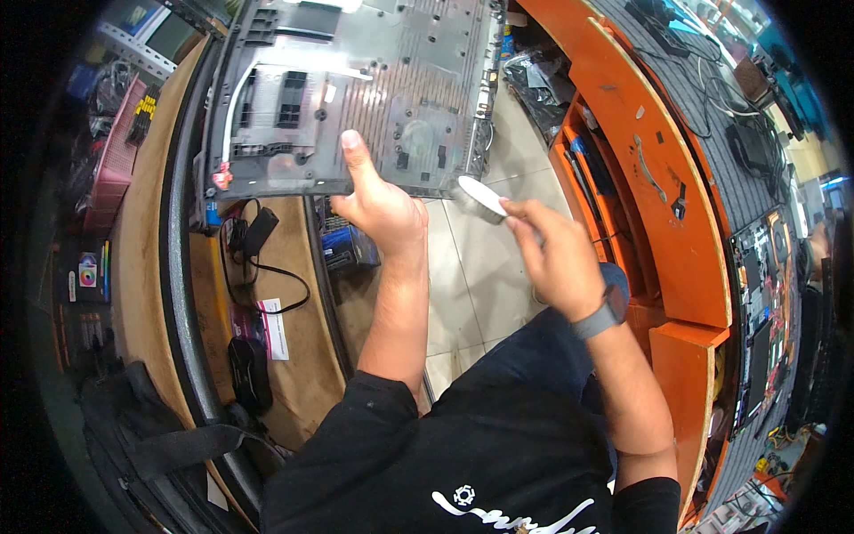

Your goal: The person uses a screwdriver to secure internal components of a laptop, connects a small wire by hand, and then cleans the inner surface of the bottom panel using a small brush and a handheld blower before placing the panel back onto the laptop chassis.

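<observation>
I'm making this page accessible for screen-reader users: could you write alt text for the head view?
A person's left hand grips a large grey laptop cover by its lower edge, while the right hand holds a white-backed brush near the cover's lower right corner. An orange cabinet stands on the right.

The left hand (387,209) grips a dark laptop cover (382,107) by its near edge, thumb laid on the inner face, while the right hand (562,262) – a watch (614,307) on its wrist – holds a white-backed brush (481,198) at the lower right corner. To the right, an opened laptop (761,307) lies on the grey-topped bench (722,178); to the left sits a black power adapter (260,231) with its cable
</observation>
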Tool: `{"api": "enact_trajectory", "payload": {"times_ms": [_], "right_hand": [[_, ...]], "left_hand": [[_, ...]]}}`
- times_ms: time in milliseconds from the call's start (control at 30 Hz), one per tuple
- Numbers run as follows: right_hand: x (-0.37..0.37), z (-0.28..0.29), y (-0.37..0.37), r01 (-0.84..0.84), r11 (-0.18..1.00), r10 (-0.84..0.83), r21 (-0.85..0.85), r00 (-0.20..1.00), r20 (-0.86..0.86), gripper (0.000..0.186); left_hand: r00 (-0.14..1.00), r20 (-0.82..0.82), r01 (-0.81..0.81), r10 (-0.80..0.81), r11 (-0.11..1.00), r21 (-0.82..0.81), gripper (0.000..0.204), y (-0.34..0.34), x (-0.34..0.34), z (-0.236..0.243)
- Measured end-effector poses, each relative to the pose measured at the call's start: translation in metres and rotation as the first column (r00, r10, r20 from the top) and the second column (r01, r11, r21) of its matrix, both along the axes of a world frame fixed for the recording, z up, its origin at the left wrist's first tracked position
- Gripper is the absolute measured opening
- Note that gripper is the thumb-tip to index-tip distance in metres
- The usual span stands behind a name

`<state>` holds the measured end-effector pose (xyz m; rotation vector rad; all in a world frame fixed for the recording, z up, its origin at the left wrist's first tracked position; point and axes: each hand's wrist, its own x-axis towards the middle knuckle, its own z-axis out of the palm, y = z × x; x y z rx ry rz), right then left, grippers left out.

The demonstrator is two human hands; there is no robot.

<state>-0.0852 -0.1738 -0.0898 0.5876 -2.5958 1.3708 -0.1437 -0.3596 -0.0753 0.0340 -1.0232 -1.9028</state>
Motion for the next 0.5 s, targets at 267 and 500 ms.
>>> {"api": "enact_trajectory", "payload": {"times_ms": [267, 500], "right_hand": [[-0.026, -0.028, -0.012, -0.015, 0.936, 0.061, 0.353, 0.991, -0.118, 0.031], [-0.053, -0.077, -0.014, 0.049, 0.924, 0.045, 0.378, 0.971, -0.235, 0.035]], "left_hand": [[0.996, 0.085, -0.022, 0.023, 1.000, -0.017, 0.034, -0.020, -0.016, -0.022], [0.978, 0.192, -0.064, 0.078, 0.995, -0.078, 0.038, -0.034, -0.036, -0.040]]}}
